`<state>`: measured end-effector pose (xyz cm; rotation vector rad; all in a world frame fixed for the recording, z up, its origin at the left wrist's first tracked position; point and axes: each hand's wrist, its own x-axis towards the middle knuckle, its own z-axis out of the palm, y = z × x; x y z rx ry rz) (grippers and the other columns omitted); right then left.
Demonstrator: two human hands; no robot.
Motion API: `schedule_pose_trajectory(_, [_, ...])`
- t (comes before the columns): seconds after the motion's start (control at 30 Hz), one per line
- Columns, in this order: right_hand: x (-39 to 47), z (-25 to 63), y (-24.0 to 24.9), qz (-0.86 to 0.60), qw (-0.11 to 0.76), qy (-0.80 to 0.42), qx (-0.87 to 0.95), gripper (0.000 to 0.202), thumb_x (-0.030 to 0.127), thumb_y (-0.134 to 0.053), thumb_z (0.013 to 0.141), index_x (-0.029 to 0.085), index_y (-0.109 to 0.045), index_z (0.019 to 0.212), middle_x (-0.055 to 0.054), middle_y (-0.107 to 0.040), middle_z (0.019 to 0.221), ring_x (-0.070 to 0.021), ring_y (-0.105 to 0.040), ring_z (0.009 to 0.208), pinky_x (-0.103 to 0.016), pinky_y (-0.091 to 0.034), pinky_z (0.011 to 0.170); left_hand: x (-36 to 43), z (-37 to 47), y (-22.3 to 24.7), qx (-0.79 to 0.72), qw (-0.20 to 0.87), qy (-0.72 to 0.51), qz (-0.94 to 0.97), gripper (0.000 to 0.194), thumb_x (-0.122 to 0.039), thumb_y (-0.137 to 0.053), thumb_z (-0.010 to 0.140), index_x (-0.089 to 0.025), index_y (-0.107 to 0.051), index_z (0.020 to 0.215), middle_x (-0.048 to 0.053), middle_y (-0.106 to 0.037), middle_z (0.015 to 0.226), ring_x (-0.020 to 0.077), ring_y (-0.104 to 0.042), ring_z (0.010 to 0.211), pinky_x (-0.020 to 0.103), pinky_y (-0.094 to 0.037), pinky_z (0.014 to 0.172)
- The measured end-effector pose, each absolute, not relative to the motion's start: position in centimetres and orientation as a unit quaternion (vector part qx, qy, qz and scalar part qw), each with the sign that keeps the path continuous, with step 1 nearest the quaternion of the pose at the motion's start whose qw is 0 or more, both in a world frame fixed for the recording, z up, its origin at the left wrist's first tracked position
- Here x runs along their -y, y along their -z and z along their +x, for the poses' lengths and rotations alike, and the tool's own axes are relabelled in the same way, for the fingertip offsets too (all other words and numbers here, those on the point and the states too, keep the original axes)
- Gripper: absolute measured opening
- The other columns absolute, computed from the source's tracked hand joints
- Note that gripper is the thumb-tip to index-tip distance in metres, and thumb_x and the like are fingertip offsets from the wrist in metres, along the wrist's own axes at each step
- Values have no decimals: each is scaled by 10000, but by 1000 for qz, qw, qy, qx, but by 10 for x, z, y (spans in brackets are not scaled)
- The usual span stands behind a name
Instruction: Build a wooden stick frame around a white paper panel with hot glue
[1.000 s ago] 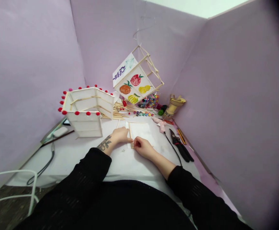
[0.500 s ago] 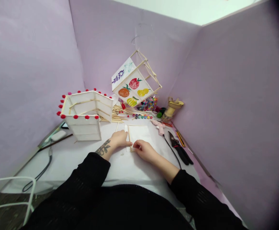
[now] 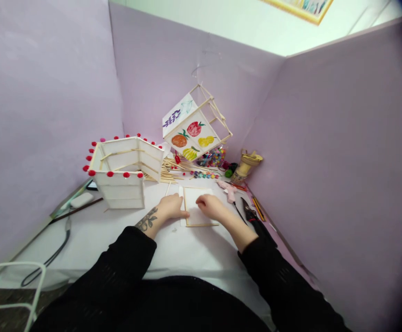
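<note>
A white paper sheet lies on the table, with a thin wooden stick frame along its edges. My left hand rests at the left side of the sheet, its thumb stretched onto the frame's left stick and its fingers apart. Over the sheet is my right hand, its fingers curled together; whether anything small is between them cannot be made out. A thin white stick lies just beyond my left hand.
A white panel structure with red pompoms stands left. A painted fruit box hangs behind. Wooden sticks lie at the back. On the right are a pink glue gun, black pruners and pencils.
My right hand has moved up and slightly right, away from the frame's lower left corner, uncovering the lower stick. My left hand stays at the frame's left side. The camera view has tilted up.
</note>
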<state>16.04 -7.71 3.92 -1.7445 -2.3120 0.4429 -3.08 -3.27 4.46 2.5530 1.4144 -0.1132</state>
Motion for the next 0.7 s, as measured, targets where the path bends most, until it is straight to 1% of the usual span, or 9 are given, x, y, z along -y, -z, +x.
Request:
schedule_pose_trajectory(0.1, [32,151,-37,-631,147,-116,753,351,63,-468,805,128,-696,1063,-124,-693,1118,-219,-623,1015,-270,-420,887,31,-28,-42,-486,99,-23,868,594,-609,-550,777,-172,-594,1178,144,-607,1145,294,-597,1041,358,-470,863])
schedule_pose_trajectory(0.13, [19,147,-32,-639,149,-106,747,399,36,-466,790,115,-676,1120,-134,-672,1170,-220,-611,1059,-270,-413,917,30,-26,-40,-489,89,-47,866,560,-571,-532,810,-174,-581,1203,148,-595,1181,292,-572,1088,361,-452,905])
schedule_pose_trajectory(0.2, [0,139,-18,-642,152,-77,748,449,14,-470,773,96,-642,1179,-149,-651,1208,-221,-596,1100,-277,-400,960,29,-22,-35,-493,72,-72,864,515,-486,-513,850,-175,-543,1259,153,-543,1298,297,-494,1200,379,-408,983])
schedule_pose_trajectory(0.3, [-10,132,6,-632,159,-47,757,461,9,-455,787,66,-606,1220,-173,-600,1280,-222,-541,1192,-294,-351,1032,26,-19,-25,-483,78,-52,870,508,-423,-497,860,-168,-506,1299,146,-470,1412,313,-405,1292,416,-379,1027])
schedule_pose_trajectory(0.4, [-8,131,20,-629,164,-39,759,480,-4,-417,811,37,-563,1265,-199,-535,1352,-218,-460,1287,-311,-274,1096,22,-19,-20,-467,93,-41,878,499,-411,-472,865,-158,-513,1293,143,-472,1421,319,-399,1302,425,-381,1032])
schedule_pose_trajectory(0.53, [-7,132,24,-623,169,-35,763,460,5,-412,820,36,-573,1250,-201,-539,1345,-210,-449,1294,-308,-238,1114,20,-19,-19,-461,99,-40,881,514,-403,-469,855,-150,-510,1300,140,-454,1443,316,-398,1309,424,-373,1044])
schedule_pose_trajectory(0.7, [-9,132,24,-627,196,-24,754,414,23,-416,824,48,-617,1184,-179,-594,1270,-217,-506,1205,-313,-261,1092,20,-19,-21,-457,99,-26,884,540,-424,-458,848,-144,-508,1307,138,-434,1461,314,-390,1317,433,-368,1049])
